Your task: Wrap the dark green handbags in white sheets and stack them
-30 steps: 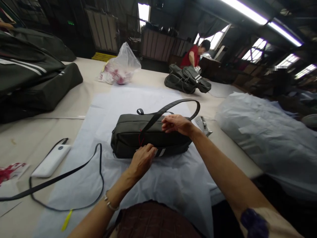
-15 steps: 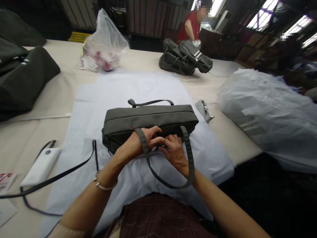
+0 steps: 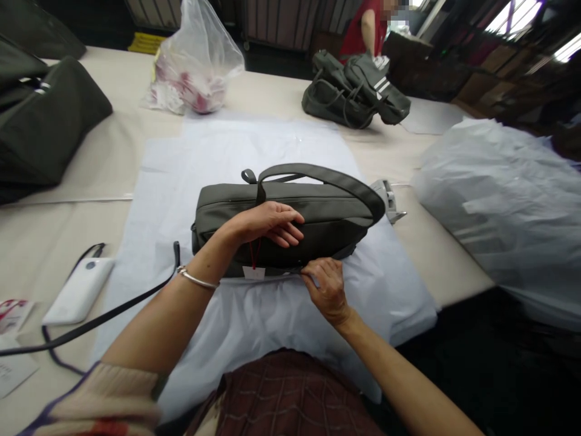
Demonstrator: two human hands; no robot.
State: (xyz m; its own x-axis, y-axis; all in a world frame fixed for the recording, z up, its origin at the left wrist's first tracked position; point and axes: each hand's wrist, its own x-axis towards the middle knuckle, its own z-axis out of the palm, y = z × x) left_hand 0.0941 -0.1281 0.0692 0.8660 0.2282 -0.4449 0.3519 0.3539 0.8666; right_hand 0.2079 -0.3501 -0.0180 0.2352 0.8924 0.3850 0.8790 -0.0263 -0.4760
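A dark olive handbag [image 3: 318,209] lies on white sheets in front of me. Its near handle [image 3: 318,172] arches up over the top, and a smaller loop of the far handle shows behind. My left hand [image 3: 272,224] is over the bag's near side, fingers extended and apart, with nothing visible in them. Below it a white tag [image 3: 253,272] hangs on a red string. At the bag's lower near edge my right hand [image 3: 327,284] pinches something at the seam, too small to make out.
White sheets [image 3: 181,151] cover the table. Around them are a white power bank [image 3: 79,290] with a cable, a black strap [image 3: 136,300], a clear plastic bag [image 3: 195,66], more dark bags [image 3: 354,91], a grey tool [image 3: 388,200] and a large white plastic bundle [image 3: 494,206]. A person in red stands behind.
The near handle has flipped from hanging toward me to lying over the bag's top. My left hand has lifted off and opened; my right hand has moved lower. The tag has come into view.
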